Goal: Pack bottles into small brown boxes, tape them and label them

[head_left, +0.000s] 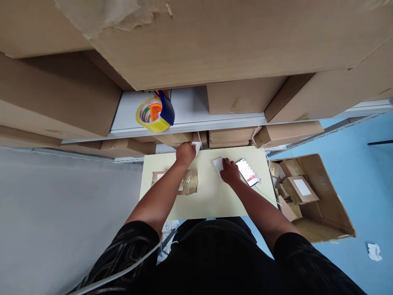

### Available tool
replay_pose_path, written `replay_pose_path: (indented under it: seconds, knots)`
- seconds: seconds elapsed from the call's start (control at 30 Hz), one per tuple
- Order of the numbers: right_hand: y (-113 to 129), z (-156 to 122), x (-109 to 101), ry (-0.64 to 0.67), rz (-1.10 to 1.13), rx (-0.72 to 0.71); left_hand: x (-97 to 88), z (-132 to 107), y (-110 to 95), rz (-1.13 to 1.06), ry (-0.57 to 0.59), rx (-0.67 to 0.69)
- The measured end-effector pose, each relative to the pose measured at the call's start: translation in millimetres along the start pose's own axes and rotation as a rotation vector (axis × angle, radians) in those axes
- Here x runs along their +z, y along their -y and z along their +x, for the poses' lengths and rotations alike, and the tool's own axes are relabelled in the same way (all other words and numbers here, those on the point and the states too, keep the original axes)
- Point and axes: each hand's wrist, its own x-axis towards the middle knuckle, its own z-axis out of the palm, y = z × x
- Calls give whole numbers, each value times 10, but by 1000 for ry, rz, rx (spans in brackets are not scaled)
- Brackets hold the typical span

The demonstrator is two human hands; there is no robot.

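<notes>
My left hand (185, 154) is closed at the far edge of the small pale table (208, 200), pinching a small white piece of paper (197, 146). My right hand (230, 171) has its fingers closed over the edge of another white paper slip (218, 165), low over the table top. Just right of that hand lies a phone (247, 173) with a lit screen, partly blurred. Under my left forearm sits a taped cardboard box (190, 182) with white labels, partly hidden by the arm.
A tape dispenser with yellow tape (155, 116) rests on the shelf (190, 119) ahead, among large cardboard boxes (242, 96). To the right, an open carton (330, 205) on the blue floor holds several small boxes. White cables hang by the table's far right corner.
</notes>
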Motion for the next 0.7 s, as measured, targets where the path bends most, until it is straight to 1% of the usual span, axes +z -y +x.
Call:
replay_pose_path:
  seconds: [0.07,0.13,0.17,0.23,0.3,0.33,0.4,0.43,0.47,0.5,0.53,0.57,0.6,0.63,0.67,0.7]
  knots:
    - [2,-43,-67,-19,37,16,-109,-149,57,-135,-31,-48]
    - [55,-144,-169,-105,93,7,-180,-365,81,-379,-1,-125]
    - [108,-216,-230,-166,128,-24,-204,-493,81,-529,34,-168]
    - [265,-381,-364,-283,201,-128,-242,-774,56,-835,119,-248]
    - [470,-537,-501,-354,286,-220,-292,-1064,14,-1083,191,-298]
    - [578,-600,-568,-374,344,-247,-328,-1206,-4,-1182,219,-302]
    - [785,-687,-693,-378,506,-281,-428,-1466,-7,-1336,274,-243]
    - [880,-714,-752,-355,611,-279,-490,-1580,17,-1392,298,-183]
    - [970,-736,-808,-318,732,-249,-558,-1681,63,-1430,310,-110]
    - [1056,-758,-863,-275,869,-187,-627,-1768,132,-1447,300,-34]
    - [1141,-786,-919,-233,1016,-99,-698,-1841,222,-1441,265,33]
    - [1227,-824,-975,-192,1166,-9,-766,-1900,331,-1413,206,80]
    - [1317,-874,-1033,-154,1306,65,-831,-1947,453,-1368,140,106]
    - [1413,-937,-1092,-121,1428,109,-893,-1986,581,-1319,86,113]
    - [1518,-1012,-1153,-90,1526,119,-951,-2018,711,-1278,59,112]
    - [1632,-1096,-1212,-59,1598,109,-1005,-2049,836,-1252,64,113]
